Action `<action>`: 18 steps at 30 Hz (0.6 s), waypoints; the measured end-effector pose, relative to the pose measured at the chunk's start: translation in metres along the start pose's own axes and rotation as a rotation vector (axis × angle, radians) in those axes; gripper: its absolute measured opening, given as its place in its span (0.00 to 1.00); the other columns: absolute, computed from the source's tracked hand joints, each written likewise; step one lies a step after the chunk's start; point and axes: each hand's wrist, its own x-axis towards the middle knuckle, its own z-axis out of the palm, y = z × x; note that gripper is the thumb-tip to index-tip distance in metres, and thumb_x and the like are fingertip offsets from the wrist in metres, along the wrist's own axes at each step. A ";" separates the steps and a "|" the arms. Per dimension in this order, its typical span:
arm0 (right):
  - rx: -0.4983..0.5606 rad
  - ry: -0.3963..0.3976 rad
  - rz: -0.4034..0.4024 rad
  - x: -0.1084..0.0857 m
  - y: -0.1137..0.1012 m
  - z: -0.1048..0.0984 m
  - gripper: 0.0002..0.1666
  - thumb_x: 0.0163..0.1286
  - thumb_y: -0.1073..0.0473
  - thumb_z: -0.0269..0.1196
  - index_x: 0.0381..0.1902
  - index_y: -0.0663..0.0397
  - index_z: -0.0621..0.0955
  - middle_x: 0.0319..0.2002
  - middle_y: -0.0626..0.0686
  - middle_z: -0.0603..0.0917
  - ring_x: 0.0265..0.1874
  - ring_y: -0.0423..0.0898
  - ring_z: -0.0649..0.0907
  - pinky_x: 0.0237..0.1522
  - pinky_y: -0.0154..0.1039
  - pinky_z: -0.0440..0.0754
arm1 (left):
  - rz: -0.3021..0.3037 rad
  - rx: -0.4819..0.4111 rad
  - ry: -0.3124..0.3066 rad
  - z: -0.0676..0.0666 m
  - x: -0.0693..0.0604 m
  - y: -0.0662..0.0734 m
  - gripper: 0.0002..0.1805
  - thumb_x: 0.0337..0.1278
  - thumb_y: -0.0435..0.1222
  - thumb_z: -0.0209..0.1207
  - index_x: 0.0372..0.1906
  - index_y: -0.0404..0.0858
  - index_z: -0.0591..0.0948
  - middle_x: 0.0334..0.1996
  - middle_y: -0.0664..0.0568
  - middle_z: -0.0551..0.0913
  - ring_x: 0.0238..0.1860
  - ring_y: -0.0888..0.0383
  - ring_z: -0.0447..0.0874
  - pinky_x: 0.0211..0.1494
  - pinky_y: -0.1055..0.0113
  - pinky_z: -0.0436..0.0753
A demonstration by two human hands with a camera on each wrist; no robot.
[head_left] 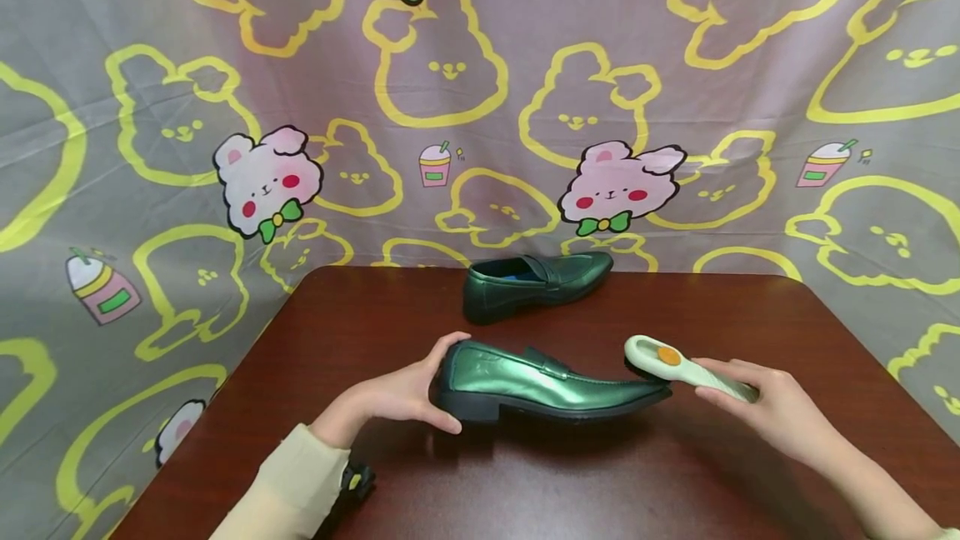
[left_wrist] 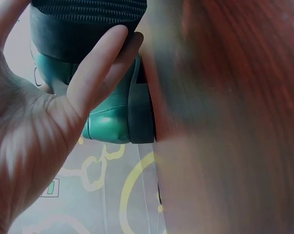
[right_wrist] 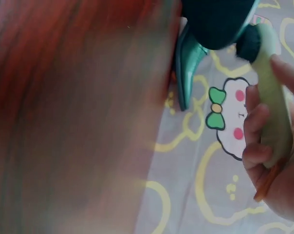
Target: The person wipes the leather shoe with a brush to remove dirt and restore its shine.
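Observation:
A shiny green loafer [head_left: 547,384] with a black sole is held by its heel in my left hand [head_left: 401,390]. My thumb lies along the heel's near side, while the other fingers go round the back. In the left wrist view the ridged underside of the heel [left_wrist: 88,9] shows, off the tabletop. My right hand [head_left: 780,407] grips a shoe brush [head_left: 690,369] by its pale green handle, which has an orange oval on its head. The brush's dark bristles [right_wrist: 249,43] are at the loafer's toe; whether they touch it I cannot tell.
A second green loafer [head_left: 540,282] stands at the table's back edge, toe to the right. The dark red-brown wooden table [head_left: 637,482] reaches to a patterned cloth backdrop [head_left: 480,148]. Near my left wrist is a small black object [head_left: 358,480].

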 end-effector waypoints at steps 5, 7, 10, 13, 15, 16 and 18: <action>-0.012 0.059 -0.026 -0.002 -0.007 -0.004 0.23 0.56 0.58 0.74 0.51 0.40 0.84 0.28 0.36 0.77 0.26 0.35 0.71 0.25 0.31 0.65 | 0.000 -0.005 -0.012 -0.001 0.000 0.001 0.60 0.44 0.39 0.74 0.73 0.54 0.42 0.60 0.47 0.64 0.60 0.52 0.66 0.63 0.53 0.64; 0.054 0.053 -0.064 -0.002 -0.016 -0.004 0.25 0.55 0.62 0.74 0.53 0.42 0.84 0.29 0.37 0.78 0.27 0.35 0.72 0.26 0.30 0.65 | 0.003 -0.004 -0.011 -0.002 0.000 0.001 0.59 0.44 0.40 0.74 0.73 0.55 0.42 0.60 0.47 0.64 0.60 0.52 0.66 0.63 0.53 0.64; 0.130 0.024 -0.134 -0.003 -0.031 0.000 0.28 0.53 0.65 0.75 0.54 0.43 0.84 0.30 0.37 0.77 0.27 0.35 0.72 0.26 0.29 0.66 | 0.008 0.000 -0.011 -0.002 0.000 0.001 0.59 0.44 0.40 0.74 0.73 0.56 0.42 0.61 0.46 0.64 0.60 0.51 0.66 0.63 0.53 0.65; 0.148 -0.007 -0.214 -0.002 -0.043 0.005 0.29 0.51 0.63 0.76 0.53 0.41 0.84 0.31 0.36 0.76 0.27 0.34 0.73 0.26 0.28 0.67 | 0.005 -0.005 -0.010 -0.002 0.000 0.001 0.59 0.45 0.40 0.74 0.73 0.56 0.42 0.61 0.46 0.64 0.60 0.51 0.66 0.62 0.52 0.65; 0.154 -0.027 -0.247 -0.002 -0.047 0.009 0.30 0.51 0.62 0.76 0.53 0.40 0.84 0.31 0.35 0.76 0.27 0.33 0.73 0.26 0.28 0.67 | -0.002 -0.009 -0.010 -0.002 0.000 0.001 0.60 0.45 0.40 0.74 0.73 0.56 0.42 0.60 0.47 0.64 0.60 0.52 0.67 0.62 0.53 0.65; 0.150 -0.036 -0.251 -0.001 -0.048 0.010 0.29 0.51 0.62 0.76 0.52 0.39 0.84 0.32 0.35 0.77 0.28 0.33 0.74 0.27 0.28 0.68 | -0.005 -0.012 -0.010 -0.001 -0.001 0.001 0.60 0.45 0.40 0.74 0.73 0.55 0.42 0.60 0.47 0.64 0.59 0.52 0.67 0.62 0.53 0.65; 0.134 -0.049 -0.223 -0.002 -0.046 0.011 0.28 0.51 0.60 0.76 0.52 0.38 0.84 0.34 0.35 0.78 0.30 0.33 0.76 0.27 0.28 0.70 | -0.006 -0.018 -0.014 -0.001 -0.001 0.000 0.60 0.45 0.40 0.74 0.73 0.54 0.41 0.60 0.48 0.64 0.59 0.52 0.66 0.62 0.53 0.65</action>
